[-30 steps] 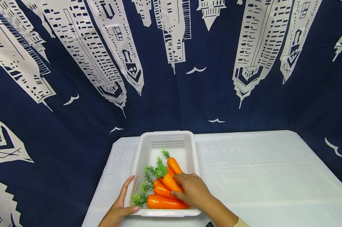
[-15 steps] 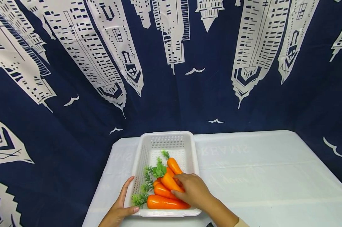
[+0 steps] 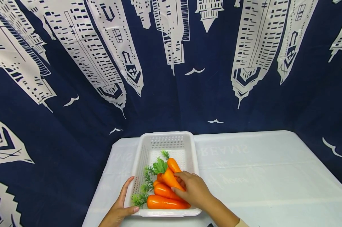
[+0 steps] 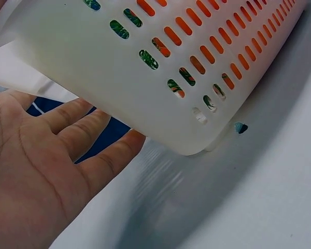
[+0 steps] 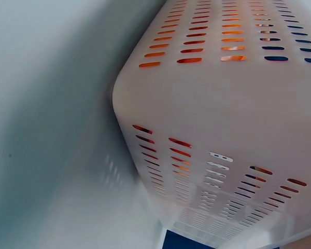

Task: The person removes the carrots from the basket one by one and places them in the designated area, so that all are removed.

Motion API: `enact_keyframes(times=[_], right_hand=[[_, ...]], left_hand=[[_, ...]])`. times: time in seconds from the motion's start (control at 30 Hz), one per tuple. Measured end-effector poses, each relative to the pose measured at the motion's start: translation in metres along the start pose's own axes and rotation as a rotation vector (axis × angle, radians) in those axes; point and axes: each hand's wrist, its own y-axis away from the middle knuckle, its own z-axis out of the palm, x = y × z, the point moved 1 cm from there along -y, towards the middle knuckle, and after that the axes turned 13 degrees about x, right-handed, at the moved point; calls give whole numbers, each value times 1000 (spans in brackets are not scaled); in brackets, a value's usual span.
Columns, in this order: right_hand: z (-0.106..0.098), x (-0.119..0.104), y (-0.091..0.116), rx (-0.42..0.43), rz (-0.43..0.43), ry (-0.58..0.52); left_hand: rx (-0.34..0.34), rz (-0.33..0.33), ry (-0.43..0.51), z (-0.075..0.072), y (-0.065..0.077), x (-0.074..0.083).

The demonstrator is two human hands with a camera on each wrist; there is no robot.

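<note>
Several orange carrots with green tops lie in a white perforated plastic basket [image 3: 168,213]. My right hand [image 3: 196,189] pinches a carrot [image 3: 169,178] with a broad leafy top, on the upper part of the pile; its lower end points toward my palm. Beneath and nearer, another carrot [image 3: 166,201] lies crosswise along the near wall. My left hand [image 3: 120,206] rests at the basket's near left corner, its thumb on the rim and its fingers along the left side. In the left wrist view those fingers [image 4: 114,161] are straight against the basket. The right wrist view mostly shows basket wall.
The basket stands on a white-covered table [image 3: 250,176], toward its left end. Table surface extends to the right of the basket. Behind the table hangs a dark blue cloth [image 3: 171,104] printed with white buildings and birds.
The leafy-topped carrot in my right hand has shifted and turned slightly, its leaves now a little farther up. The right fingers have moved slightly. My left hand and the basket stay put.
</note>
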Motion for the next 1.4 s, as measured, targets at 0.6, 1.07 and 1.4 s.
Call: enact_keyframes(times=[0.6, 1.07, 1.4], right_hand=[[1, 6, 8, 149, 99, -257], [-3, 13, 8, 245, 136, -401], [-9, 18, 5, 302, 192, -487]], left_hand=[[-3, 19, 127, 1, 0, -3], [68, 52, 23, -1, 1, 0], [83, 68, 31, -1, 2, 2]])
